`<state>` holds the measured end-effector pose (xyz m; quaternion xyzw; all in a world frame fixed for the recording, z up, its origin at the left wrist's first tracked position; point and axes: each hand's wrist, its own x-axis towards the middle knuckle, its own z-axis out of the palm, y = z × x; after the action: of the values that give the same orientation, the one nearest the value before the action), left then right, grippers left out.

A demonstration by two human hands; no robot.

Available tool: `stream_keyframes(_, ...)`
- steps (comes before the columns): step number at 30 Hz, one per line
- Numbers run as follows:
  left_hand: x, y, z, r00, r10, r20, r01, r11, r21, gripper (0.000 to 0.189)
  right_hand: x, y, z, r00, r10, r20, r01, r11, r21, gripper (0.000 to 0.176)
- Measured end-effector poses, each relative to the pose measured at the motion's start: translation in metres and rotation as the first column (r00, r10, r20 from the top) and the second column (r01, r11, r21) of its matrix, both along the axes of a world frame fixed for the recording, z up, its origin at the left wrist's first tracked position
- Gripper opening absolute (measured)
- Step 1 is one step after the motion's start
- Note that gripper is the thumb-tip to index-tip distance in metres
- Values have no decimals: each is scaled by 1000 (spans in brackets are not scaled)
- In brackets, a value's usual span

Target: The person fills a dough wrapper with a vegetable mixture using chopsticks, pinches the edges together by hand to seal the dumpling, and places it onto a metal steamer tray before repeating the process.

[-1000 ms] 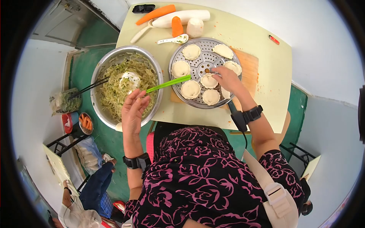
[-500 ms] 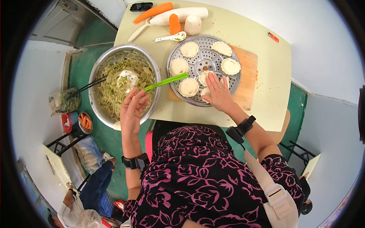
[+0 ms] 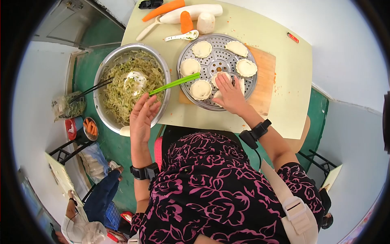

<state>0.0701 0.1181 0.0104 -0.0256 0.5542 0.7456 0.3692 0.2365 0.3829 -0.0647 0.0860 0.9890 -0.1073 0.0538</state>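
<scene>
My left hand [image 3: 142,118] is at the near right rim of the steel bowl [image 3: 165,73], fingers loosely curled and apart. Bright green chopsticks [image 3: 174,83] slant from beside its fingertips across the rim toward the round steamer tray [image 3: 219,44]. The bowl holds shredded vegetable filling [image 3: 115,93] with a white dollop [image 3: 136,82] on top. My right hand [image 3: 231,97] lies with fingers stretched over a crimped round dumpling [image 3: 221,75] near the tray's middle, partly hiding it and others nearby. Several more pale dumplings, one a half-moon [image 3: 236,48], ring the tray.
A wooden board [image 3: 266,77] lies beneath the tray. Behind are carrots [image 3: 164,10], white radishes [image 3: 189,14], a peeler [image 3: 148,30] and a spoon [image 3: 183,36]. Dark chopsticks [image 3: 95,87] jut from the bowl. Another person's legs [image 3: 101,195] are at lower left.
The view has shifted slightly. My left fingers have moved a little away from the chopsticks, showing more of them. My right hand has slid slightly left over the dumpling.
</scene>
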Motion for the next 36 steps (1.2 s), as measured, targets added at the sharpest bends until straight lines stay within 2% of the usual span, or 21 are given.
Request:
stream_keyframes(3, 0, 0, 5, 1000, 6, 5, -6, 1000, -4, 37, -1, -1, -2, 999, 5, 48, -5, 1000, 1, 73)
stream_keyframes(6, -1, 0, 6, 1000, 19, -1, -19, 1000, -17, 37, -2, -1, 0, 1000, -14, 17, 14, 1000, -10, 73)
stream_keyframes(9, 0, -2, 8, 1000, 29, -5, -29, 1000, -8, 37, 1, 4, 9, 990, -127, -57, 130, 990, 50, 74)
stream_keyframes(18, 0, -3, 6, 1000, 17, 8, -17, 1000, -5, 37, 3, 0, 4, 996, -71, 50, 70, 997, 26, 74)
stream_keyframes(22, 4, 2, 10, 997, 70, 29, -71, 997, 11, 34, -4, -2, 19, 995, -63, -82, 66, 997, 31, 75)
stream_keyframes(26, 0, -4, 10, 995, 91, 29, -91, 996, 2, 34, -6, 0, -2, 1000, -23, -17, 24, 999, 21, 71)
stream_keyframes(29, -3, -15, 11, 990, 139, 8, -139, 990, -23, 33, -12, 3, 12, 996, -88, -25, 88, 996, -2, 67)
stream_keyframes(30, -5, -18, 11, 987, 162, -8, -162, 986, -26, 33, -16, 12, 20, 981, -134, -138, 119, 987, -108, 58)
stream_keyframes(31, -7, -22, 10, 983, 184, -13, -184, 983, -20, 32, -19, 26, 18, 949, -249, -196, 221, 963, -154, 51)
stream_keyframes(34, -12, -44, 11, 970, 244, -21, -245, 969, -33, 30, -25, 72, 3, 751, -546, -372, 433, 832, -347, 29)
stream_keyframes(36, -19, -54, 8, 960, 279, -7, -279, 959, -45, 29, -41, 88, 13, 660, -618, -428, 437, 779, -451, 21)
